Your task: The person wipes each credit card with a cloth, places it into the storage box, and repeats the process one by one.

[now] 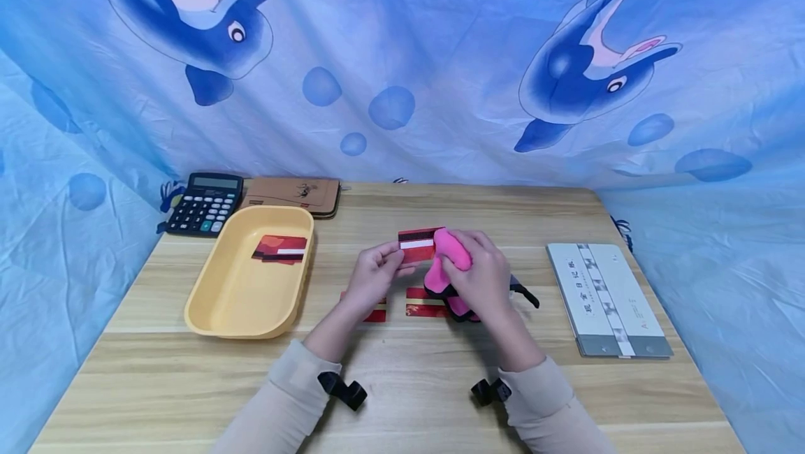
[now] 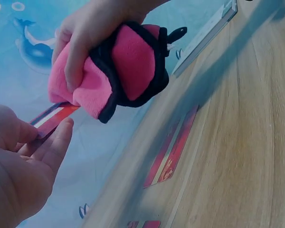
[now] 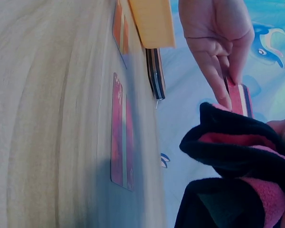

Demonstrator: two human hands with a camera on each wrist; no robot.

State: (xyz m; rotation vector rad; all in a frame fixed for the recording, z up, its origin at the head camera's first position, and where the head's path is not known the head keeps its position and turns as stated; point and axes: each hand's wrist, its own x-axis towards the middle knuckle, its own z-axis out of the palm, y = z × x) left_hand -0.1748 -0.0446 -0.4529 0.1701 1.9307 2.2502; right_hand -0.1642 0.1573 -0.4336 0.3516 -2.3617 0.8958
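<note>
My left hand (image 1: 375, 274) pinches a red card (image 1: 416, 246) with a black stripe and a white strip by its left end, above the table. In my right hand (image 1: 481, 269) is a bunched pink cloth (image 1: 449, 251) with black edging, pressed over the card's right end. The left wrist view shows the cloth (image 2: 135, 64) hanging in folds below the right hand (image 2: 92, 33). Beneath the hands, two more red cards lie on the table: one (image 1: 424, 302) by the cloth's lower edge, the other (image 1: 376, 316) partly hidden by the left hand.
A yellow tray (image 1: 242, 332) on the left holds several red cards (image 1: 281, 249). Behind it are a black calculator (image 1: 204, 204) and a brown wallet-like case (image 1: 292, 195). At the right lies a stack of white and grey booklets (image 1: 606, 300). A blue curtain (image 1: 402, 56) hangs behind the table.
</note>
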